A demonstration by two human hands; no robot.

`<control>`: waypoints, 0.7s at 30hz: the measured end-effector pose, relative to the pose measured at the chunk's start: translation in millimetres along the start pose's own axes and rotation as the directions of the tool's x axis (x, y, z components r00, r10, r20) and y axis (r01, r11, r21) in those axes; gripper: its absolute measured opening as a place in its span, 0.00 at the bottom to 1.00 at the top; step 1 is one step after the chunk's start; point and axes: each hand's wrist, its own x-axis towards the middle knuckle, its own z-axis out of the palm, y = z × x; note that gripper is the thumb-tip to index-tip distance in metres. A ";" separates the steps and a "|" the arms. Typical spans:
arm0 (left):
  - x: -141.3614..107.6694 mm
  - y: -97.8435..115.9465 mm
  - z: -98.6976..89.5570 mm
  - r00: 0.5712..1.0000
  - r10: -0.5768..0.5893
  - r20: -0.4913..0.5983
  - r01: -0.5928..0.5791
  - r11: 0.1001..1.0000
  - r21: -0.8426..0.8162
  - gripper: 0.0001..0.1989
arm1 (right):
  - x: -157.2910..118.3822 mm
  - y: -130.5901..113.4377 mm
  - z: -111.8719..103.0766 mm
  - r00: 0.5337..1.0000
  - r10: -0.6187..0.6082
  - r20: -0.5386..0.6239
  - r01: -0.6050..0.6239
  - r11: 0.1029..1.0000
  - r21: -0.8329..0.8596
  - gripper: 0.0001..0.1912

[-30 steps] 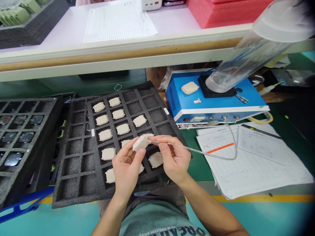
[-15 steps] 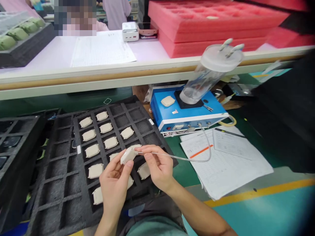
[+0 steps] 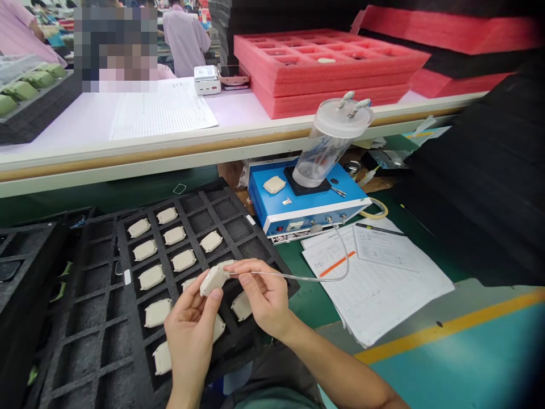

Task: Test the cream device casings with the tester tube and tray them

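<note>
Above a black foam tray (image 3: 198,221), my left hand (image 3: 191,324) grips a cream plastic casing (image 3: 213,279) between thumb and fingers. The casing is tilted on edge. My right hand (image 3: 266,295) pinches the end of a thin clear tube (image 3: 306,279) and holds it against the casing's right side; the exact contact point is hidden by the fingers. From there the tube loops to the front of a blue machine (image 3: 315,207). More cream casings, such as one casing (image 3: 151,277), lie in the tray's pockets beneath and around my hands.
A clear cylinder (image 3: 321,150) stands tilted on the blue machine beside a loose cream casing (image 3: 274,184). Papers (image 3: 383,289) with a pen (image 3: 378,229) lie at the right. Red foam trays (image 3: 272,85) sit on the shelf. Co-workers in pink are behind it.
The view has shifted, so the scene sits slightly left and lower. Both hands keep the same hold on the casing and the tube.
</note>
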 end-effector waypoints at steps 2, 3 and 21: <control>-0.3 0.2 -0.5 1.000 -0.006 0.006 0.006 1.000 -0.003 0.26 | -0.3 0.2 0.0 1.000 0.003 0.002 -0.003 1.000 0.003 0.09; -0.5 0.2 -0.8 1.000 -0.010 0.012 0.010 1.000 -0.003 0.26 | -0.4 0.3 -0.1 1.000 0.003 0.003 -0.003 1.000 0.002 0.09; -2.1 0.8 0.0 0.998 0.034 0.062 -0.032 0.999 -0.031 0.22 | -6.1 2.4 -1.5 1.000 0.014 -0.005 -0.014 0.999 -0.040 0.08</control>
